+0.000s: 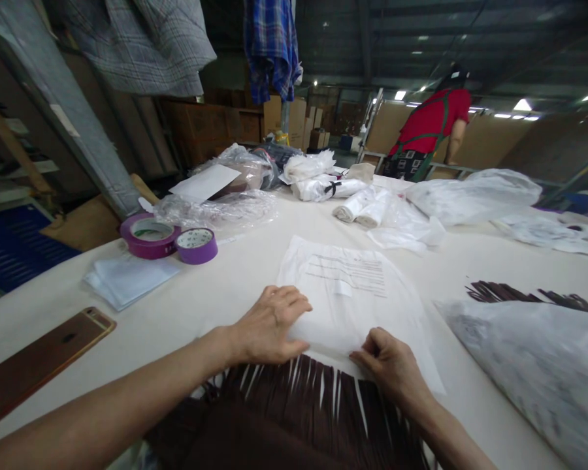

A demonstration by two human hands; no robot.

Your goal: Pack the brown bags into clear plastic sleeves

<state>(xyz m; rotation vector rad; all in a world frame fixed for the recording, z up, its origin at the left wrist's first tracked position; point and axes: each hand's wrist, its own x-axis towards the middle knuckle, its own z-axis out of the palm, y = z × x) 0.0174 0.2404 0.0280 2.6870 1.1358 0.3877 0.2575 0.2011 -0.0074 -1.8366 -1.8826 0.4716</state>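
Observation:
A white translucent plastic bag with printed text lies flat on the table in front of me. My left hand rests on the bag's near left part, fingers bent and thumb spread apart from them. At the bag's near edge, my right hand pinches the plastic between thumb and fingers. A dark brown fringed cloth extends from the bottom of the view up to that edge, its strips beneath and between my hands. Whether any strips are inside the bag, I cannot tell.
Purple tape rolls, folded translucent sheets and a phone lie left on the table. A filled plastic bag and brown fringe are at right. Plastic-wrapped bundles stand behind; a person in red is farther back.

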